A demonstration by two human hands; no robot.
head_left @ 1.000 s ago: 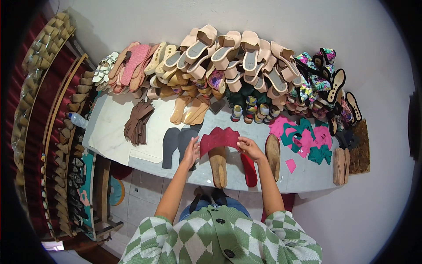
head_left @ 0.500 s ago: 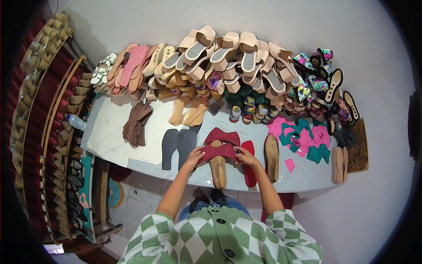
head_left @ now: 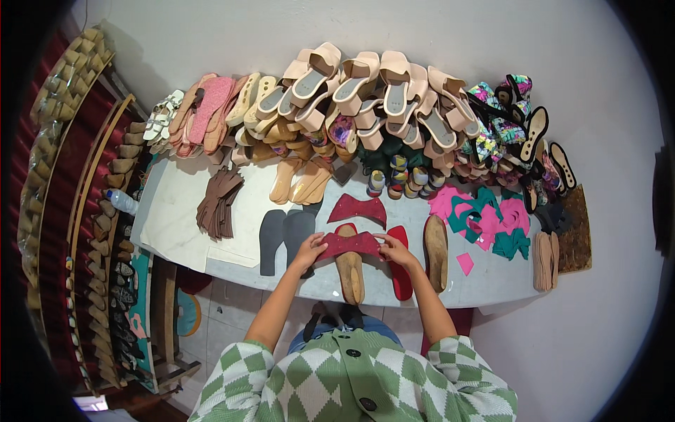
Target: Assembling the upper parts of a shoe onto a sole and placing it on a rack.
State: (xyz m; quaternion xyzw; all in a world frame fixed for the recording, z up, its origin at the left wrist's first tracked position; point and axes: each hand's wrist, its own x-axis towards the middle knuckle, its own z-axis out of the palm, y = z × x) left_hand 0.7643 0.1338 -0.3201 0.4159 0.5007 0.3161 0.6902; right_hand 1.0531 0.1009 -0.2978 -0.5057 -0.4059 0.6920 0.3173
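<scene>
So, the red strap (head_left: 350, 244) is pinched at both ends: its left tip is caught between thumb and fingers of the left hand (head_left: 309, 252), its right tip by the right hand (head_left: 392, 252). It's spread out flat-ish across the gap, right over the front part of a wooden last (head_left: 349, 278). Whether the last is actually touched by it can't be told from this angle.

Just beyond the grip, a second red piece (head_left: 358, 209) is laid on the table (head_left: 408, 214). A red sole (head_left: 401, 285) is partly covered by the right hand, and another last (head_left: 436, 257) is set a bit further right. Near the left hand, dark grey soles (head_left: 273, 243) are laid out, with a bunch of brown strips (head_left: 219, 205) left of those.

Well to the right of the grip, pink scraps (head_left: 517, 216) and green scraps (head_left: 511, 244) are heaped together. Way past the hands, beige heeled sandals (head_left: 358, 81) are piled up against the wall (head_left: 232, 35).
</scene>
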